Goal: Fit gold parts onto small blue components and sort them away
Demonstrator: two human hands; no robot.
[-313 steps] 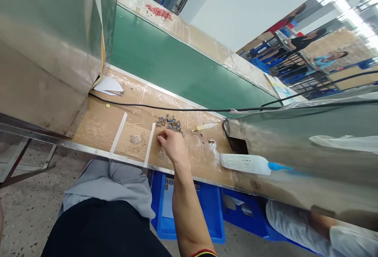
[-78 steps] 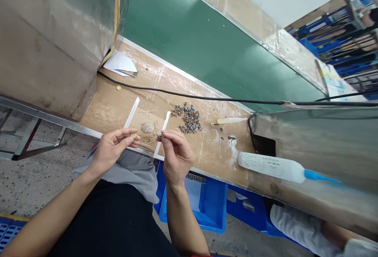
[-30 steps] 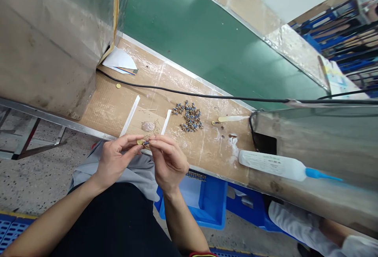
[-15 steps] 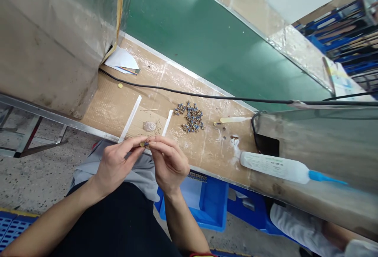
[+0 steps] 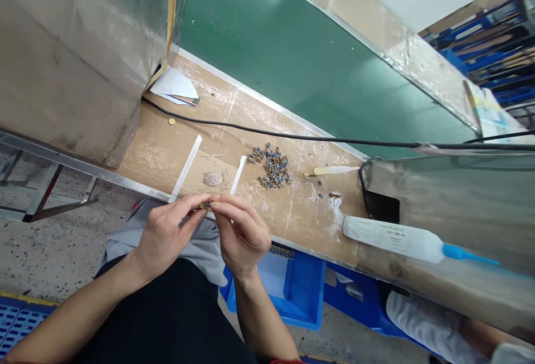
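My left hand (image 5: 165,234) and my right hand (image 5: 241,231) meet fingertip to fingertip over the near edge of the cardboard-covered bench (image 5: 150,155). The left pinches a small brass disc (image 5: 202,205); the right pinches a tiny blue and brass part (image 5: 208,204) pressed against it. A pile of several like parts (image 5: 271,164) lies on the bench just beyond my right hand. A blob of clear glue (image 5: 213,179) sits between two white strips (image 5: 185,168).
A white squeeze bottle with a blue nozzle (image 5: 401,238) lies at right. A black cable (image 5: 267,135) crosses the bench before the green conveyor belt (image 5: 292,57). Blue crates (image 5: 288,289) stand under the bench. A loose brass disc (image 5: 171,121) lies far left. Another person's white sleeve (image 5: 422,319) shows bottom right.
My two hands came together from slightly apart and now hold the disc and the small part against each other. The view has shifted a little; nothing on the bench moved.
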